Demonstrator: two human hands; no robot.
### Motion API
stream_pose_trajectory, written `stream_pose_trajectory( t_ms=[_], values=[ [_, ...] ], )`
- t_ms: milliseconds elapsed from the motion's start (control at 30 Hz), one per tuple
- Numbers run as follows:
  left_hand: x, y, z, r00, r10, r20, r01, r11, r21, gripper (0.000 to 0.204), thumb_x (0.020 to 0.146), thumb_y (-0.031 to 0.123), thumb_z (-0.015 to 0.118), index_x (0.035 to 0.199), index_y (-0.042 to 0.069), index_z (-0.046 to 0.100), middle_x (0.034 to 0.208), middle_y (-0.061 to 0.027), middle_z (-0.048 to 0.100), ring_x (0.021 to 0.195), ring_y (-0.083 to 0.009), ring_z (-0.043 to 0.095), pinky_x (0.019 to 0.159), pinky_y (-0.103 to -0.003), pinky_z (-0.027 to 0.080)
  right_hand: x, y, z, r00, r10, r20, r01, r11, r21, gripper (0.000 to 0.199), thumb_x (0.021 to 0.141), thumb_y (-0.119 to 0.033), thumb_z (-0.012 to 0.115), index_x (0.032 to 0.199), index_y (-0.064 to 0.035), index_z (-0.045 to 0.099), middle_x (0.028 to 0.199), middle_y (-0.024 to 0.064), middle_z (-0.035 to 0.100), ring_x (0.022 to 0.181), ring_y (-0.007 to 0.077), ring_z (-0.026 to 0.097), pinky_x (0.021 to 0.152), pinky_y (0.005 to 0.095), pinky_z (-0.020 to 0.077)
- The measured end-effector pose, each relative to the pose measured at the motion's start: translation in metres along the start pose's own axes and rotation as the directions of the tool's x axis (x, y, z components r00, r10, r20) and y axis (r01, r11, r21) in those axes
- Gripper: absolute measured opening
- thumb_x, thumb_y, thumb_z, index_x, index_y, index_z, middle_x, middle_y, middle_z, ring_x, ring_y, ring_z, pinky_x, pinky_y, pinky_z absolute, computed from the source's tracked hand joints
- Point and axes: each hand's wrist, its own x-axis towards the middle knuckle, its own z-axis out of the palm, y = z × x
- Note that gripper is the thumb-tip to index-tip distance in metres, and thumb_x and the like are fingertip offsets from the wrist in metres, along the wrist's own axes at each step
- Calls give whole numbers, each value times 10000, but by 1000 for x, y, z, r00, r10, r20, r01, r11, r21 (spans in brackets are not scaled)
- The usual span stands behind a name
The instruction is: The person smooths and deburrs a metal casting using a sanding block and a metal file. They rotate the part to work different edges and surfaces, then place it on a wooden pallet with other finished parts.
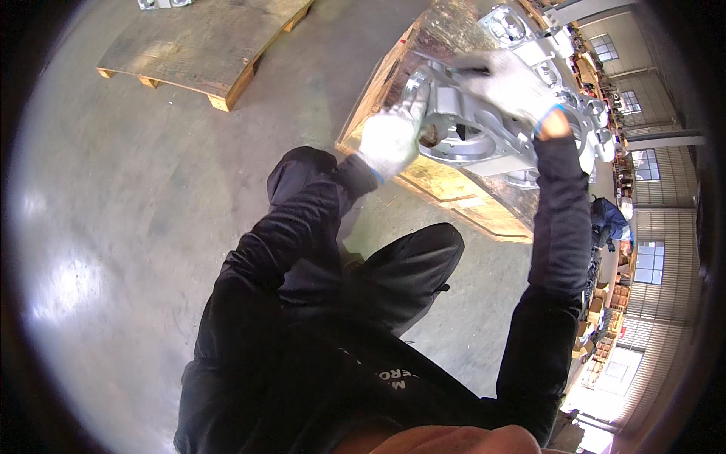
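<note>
A silvery metal casting [448, 104] with large round openings rests on a wooden pallet [461, 198] at the upper right. My left hand [392, 140], in a white work glove, is closed on its left rim, fingers pointing up along the ring. Over the casting's far side reaches my right hand [508, 85], gloved in white too, with its fingers curled around a thin dark tool [473, 71]. The tool's slim end points left above the ring; its exact kind is hard to make out.
More silvery castings [505, 26] crowd the same pallet, behind and to the right. Another wooden pallet [189, 57] lies on the grey concrete floor [151, 227] at the upper left. Shelves of goods [616, 291] line the far right, below a windowed wall.
</note>
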Motion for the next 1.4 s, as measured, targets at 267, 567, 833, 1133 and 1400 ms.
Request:
stream_pose_trajectory(
  t_ms=[267, 567, 833, 1133, 1400],
  values=[
    [53, -42, 17, 996, -27, -90, 26, 1000, -12, 435, 913, 194, 650, 1315, 60, 551, 1013, -191, 721, 913, -398, 710, 759, -495, 573, 46, 64, -15, 986, 124, 115, -91, 963, -254, 525, 922, -387, 648, 1350, -85, 684, 1073, 209, 758, 913, 283, 740, 830, 375, 571],
    [45, -39, 30, 989, -88, -117, 93, 995, 36, 325, 916, 276, 656, 1129, 32, 615, 801, -151, 711, 718, -373, 720, 630, -500, 565, 57, 24, -39, 972, -66, 225, 151, 910, -386, 374, 912, -249, 672, 1272, -172, 740, 1054, 103, 772, 793, 257, 711, 741, 400, 556],
    [58, -28, 17, 979, -204, 8, 203, 978, 37, 396, 880, 295, 666, 1190, 49, 648, 811, -169, 735, 768, -353, 742, 666, -468, 578, 66, 23, -33, 971, 159, 178, -112, 962, -249, 557, 828, -477, 683, 1237, -106, 757, 1178, 210, 745, 1047, 334, 724, 959, 386, 544],
    [56, -35, 22, 988, -155, -15, 155, 987, 31, 409, 844, 260, 678, 1204, 67, 668, 832, -146, 741, 776, -341, 739, 658, -463, 575, 52, -10, -25, 978, 27, 205, 37, 952, -303, 437, 887, -266, 655, 1290, -115, 728, 1163, 199, 747, 1068, 316, 724, 969, 381, 547],
    [57, -39, 24, 987, -159, -19, 160, 987, 22, 441, 848, 275, 678, 1235, 65, 661, 847, -139, 742, 791, -337, 738, 677, -454, 577, 54, 1, -48, 950, 65, 306, -20, 989, -149, 489, 903, -273, 702, 1356, -90, 688, 1241, 172, 740, 1080, 284, 717, 983, 348, 537]
  ],
)
